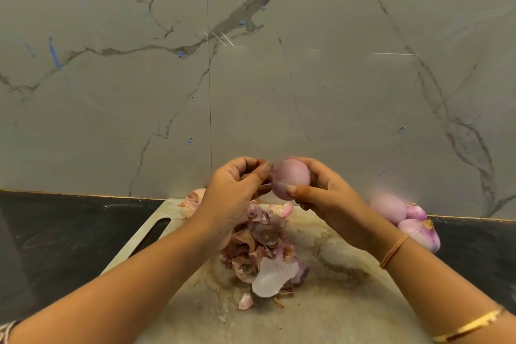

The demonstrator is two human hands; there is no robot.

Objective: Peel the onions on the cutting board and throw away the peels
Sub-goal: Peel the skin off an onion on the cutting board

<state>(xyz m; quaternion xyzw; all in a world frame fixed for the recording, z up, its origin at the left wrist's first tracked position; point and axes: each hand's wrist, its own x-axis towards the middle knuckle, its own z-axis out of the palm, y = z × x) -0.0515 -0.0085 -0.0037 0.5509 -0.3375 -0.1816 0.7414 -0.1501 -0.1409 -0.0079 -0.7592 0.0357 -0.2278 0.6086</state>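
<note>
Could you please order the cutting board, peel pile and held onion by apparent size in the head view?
Largest: cutting board.
Then: peel pile.
Smallest: held onion, though it is raised nearer the camera.

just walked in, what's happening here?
A person is peeling by hand. The right hand holds a mostly bare onion above the cutting board, while the left hand pinches skin at its side. A pile of peels lies on the board, not yet thrown away. More onions sit by the board's right edge.
</note>
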